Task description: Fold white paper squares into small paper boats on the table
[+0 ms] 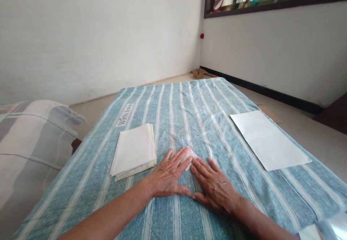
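Note:
A small white piece of paper point(192, 153), seemingly folded, lies on the striped tablecloth point(199, 124) and comes to a point at its far end. My left hand point(170, 175) lies flat with fingers stretched over the paper's left side, hiding much of it. From the right, my right hand point(215, 186) reaches in, fingers extended, with its fingertips at the paper's right edge. Both thumbs point inward and almost meet on the cloth. To the left of my left hand is a stack of paper sheets point(134, 149), white on top with a yellowish one below.
A white rectangular sheet point(268, 140) lies near the table's right side. Beyond the left edge stands something draped in checked fabric point(35, 153). Walls rise behind, and a window ledge point(244, 10) at upper right holds a red-rimmed mirror point(218, 3) and bottles.

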The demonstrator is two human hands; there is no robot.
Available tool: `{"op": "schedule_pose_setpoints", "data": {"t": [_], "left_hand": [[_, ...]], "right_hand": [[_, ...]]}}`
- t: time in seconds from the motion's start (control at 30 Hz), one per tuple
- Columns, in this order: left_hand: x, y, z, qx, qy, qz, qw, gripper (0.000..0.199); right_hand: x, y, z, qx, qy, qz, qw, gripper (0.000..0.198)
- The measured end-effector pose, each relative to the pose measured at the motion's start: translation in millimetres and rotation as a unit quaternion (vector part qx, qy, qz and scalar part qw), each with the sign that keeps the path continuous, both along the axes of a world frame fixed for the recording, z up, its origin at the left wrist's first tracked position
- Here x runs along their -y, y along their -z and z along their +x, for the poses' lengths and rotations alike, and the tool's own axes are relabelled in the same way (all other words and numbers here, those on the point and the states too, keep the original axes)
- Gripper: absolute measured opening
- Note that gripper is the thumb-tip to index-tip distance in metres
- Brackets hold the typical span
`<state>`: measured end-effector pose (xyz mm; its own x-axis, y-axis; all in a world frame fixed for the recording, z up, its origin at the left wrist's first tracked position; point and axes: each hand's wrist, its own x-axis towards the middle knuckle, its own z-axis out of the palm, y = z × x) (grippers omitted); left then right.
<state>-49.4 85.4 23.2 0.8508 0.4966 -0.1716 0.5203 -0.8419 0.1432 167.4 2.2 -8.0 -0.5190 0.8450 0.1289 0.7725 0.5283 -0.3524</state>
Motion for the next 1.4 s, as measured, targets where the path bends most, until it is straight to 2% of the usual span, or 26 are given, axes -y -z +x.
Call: {"op": "schedule_pose_setpoints", "data": {"t": [0.1, 0.2, 0.4, 0.6, 1.2, 1.4], "left_hand": [[1, -3.4, 1, -0.009, -0.001, -0.008, 1.0, 0.101], [2, -4.4, 3, -0.019, -0.008, -0.017, 1.0, 0.103], [1, -1.7, 3, -0.019, -0.004, -0.013, 1.0, 0.107], [6, -3.5, -2, -0.013, 0.022, 0.014, 1.0, 0.096], [-2, -5.4, -24, -0.008, 0.042, -0.01, 0.999, 0.081], [8, -4.2, -29, -0.001, -0.011, 0.007, 1.0, 0.072]], "right_hand": [[-1, -6, 1, 0.003, 0.004, 0.005, 1.0, 0.078], [-4, -8, 0, 0.013, 0.036, 0.022, 0.999, 0.08], [-10, -1, -8, 0.025, 0.05, 0.047, 0.997, 0.071], [-8, 1, -9, 0.058, 0.052, 0.066, 0.995, 0.062], [-6, 4, -8, 0.027, 0.072, 0.063, 0.995, 0.051], [-6, 6, -9, 0.034, 0.069, 0.073, 0.994, 0.051]]}}
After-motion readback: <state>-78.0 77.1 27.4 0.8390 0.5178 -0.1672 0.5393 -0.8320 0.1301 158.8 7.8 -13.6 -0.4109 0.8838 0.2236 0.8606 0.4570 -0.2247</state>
